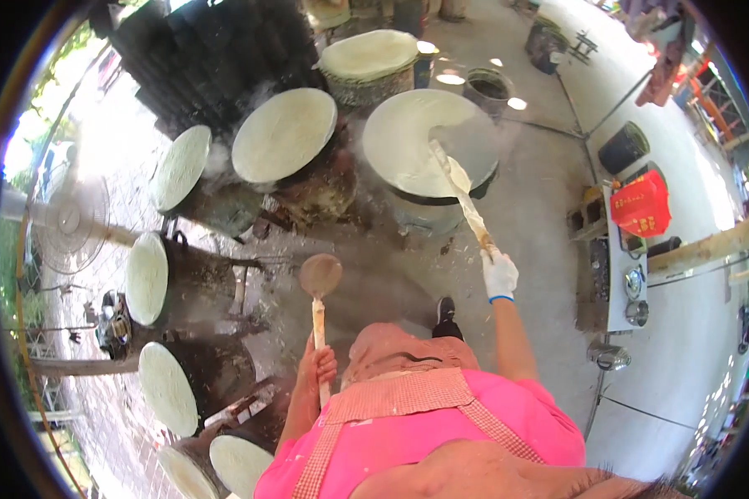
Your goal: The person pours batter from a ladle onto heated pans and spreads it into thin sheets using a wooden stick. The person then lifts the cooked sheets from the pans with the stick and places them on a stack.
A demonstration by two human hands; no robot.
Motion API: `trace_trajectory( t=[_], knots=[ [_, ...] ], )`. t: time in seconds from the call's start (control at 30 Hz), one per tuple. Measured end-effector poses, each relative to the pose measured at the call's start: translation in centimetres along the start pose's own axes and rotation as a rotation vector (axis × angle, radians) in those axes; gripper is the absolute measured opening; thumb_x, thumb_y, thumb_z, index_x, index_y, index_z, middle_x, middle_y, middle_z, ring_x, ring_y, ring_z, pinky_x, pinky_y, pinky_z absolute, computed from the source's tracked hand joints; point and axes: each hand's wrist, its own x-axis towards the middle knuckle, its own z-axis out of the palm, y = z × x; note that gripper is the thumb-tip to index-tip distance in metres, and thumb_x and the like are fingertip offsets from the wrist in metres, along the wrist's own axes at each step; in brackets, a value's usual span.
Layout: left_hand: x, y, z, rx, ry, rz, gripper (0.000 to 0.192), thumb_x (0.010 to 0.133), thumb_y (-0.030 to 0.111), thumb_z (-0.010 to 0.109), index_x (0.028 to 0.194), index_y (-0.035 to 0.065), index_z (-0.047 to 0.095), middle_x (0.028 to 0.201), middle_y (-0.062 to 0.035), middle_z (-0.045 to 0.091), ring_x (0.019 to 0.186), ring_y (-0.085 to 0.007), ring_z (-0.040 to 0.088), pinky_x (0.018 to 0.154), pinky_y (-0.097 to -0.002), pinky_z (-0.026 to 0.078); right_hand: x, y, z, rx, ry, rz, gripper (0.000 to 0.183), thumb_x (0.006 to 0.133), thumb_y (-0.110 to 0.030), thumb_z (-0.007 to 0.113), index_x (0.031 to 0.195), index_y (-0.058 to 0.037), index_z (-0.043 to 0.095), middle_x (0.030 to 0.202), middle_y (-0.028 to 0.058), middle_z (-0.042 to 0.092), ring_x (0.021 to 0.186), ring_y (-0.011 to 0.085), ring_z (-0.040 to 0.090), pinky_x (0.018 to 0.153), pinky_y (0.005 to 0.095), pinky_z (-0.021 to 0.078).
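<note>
My right hand point(500, 276), in a white glove with a blue cuff, grips the pale handle of a long-handled tool point(469, 212) that is crusted white. Its far end rests over a large round vessel point(406, 146) with a white surface, where a grey patch shows on the right side. A white fold or blade lies by the tool's head; I cannot tell which. My bare left hand point(320, 368) is closed round the handle of a round-headed ladle point(321, 274), held above the floor.
Several white-topped round vessels point(285, 136) on dark stoves curve round the left side, with steam rising. A standing fan point(72, 218) is at far left. At right, a narrow table point(618, 287) bears a red bag point(641, 204) and metal bowls. A dark bucket point(624, 148) stands beyond.
</note>
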Motion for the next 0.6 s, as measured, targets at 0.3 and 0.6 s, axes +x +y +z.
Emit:
trace_trajectory(
  t=[0.3, 0.6],
  knots=[
    [-0.8, -2.8, 2.4, -0.747, -0.858, -0.334, 0.025, 0.096, 0.022, 0.052, 0.082, 0.0069, 0.037, 0.057, -0.0010, 0.042, 0.046, -0.0084, 0.043, 0.045, -0.0200, 0.043, 2.4, -0.7, -0.8, 0.201, -0.027, -0.155, 0.035, 0.087, -0.044, 0.057, 0.102, -0.0169, 0.071, 0.091, 0.0163, 0.068, 0.088, 0.0343, 0.066, 0.078, 0.0470, 0.0506],
    [2.1, -4.4, 6.0, -0.870, -0.800, -0.352, 0.028, 0.099, 0.022, 0.045, 0.074, 0.0077, 0.042, 0.058, -0.0001, 0.042, 0.046, -0.0105, 0.043, 0.048, -0.0235, 0.045, 4.4, -1.9, -0.2, 0.245, -0.134, -0.274, 0.038, 0.086, -0.045, 0.057, 0.102, -0.0131, 0.070, 0.095, 0.0175, 0.068, 0.090, 0.0368, 0.064, 0.081, 0.0467, 0.0498]
  ],
)
